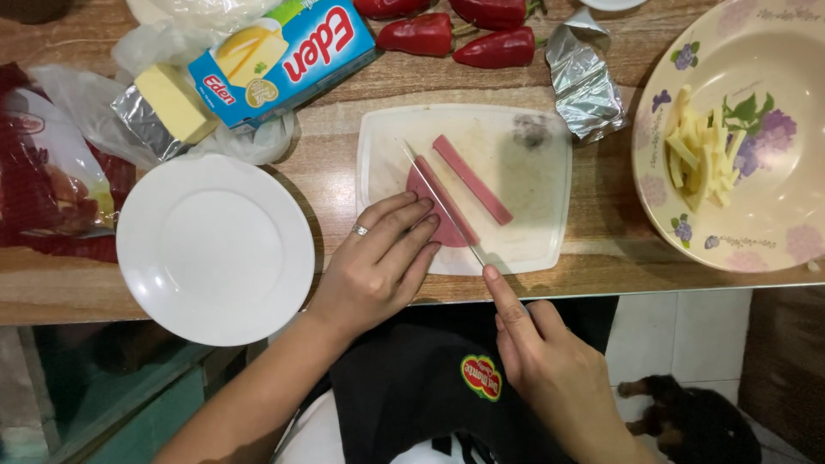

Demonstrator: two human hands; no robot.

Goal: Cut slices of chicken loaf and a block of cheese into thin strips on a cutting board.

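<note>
— On the white board [533, 185], mid-counter [601, 249]?
— Pink ham [430, 202], half-round, under the fingertips of the left hand [378, 266]; flat press, fingers spread, no closed grip. One cut strip [473, 180] just beside it, apart.

— And the right hand [541, 352]?
— Closed grip on a knife [443, 202], forefinger along the spine, blade laid across the ham beside the left fingertips.

— Around the board?
— Plain white plate [215, 249] to the left. Flowered bowl [730, 137] of pale cheese sticks [700, 159] to the right. Cheese block [176, 103] in foil, blue carton [284, 56], red peppers [455, 34] along the far side. Crumpled foil [584, 77] near the board's corner.
</note>
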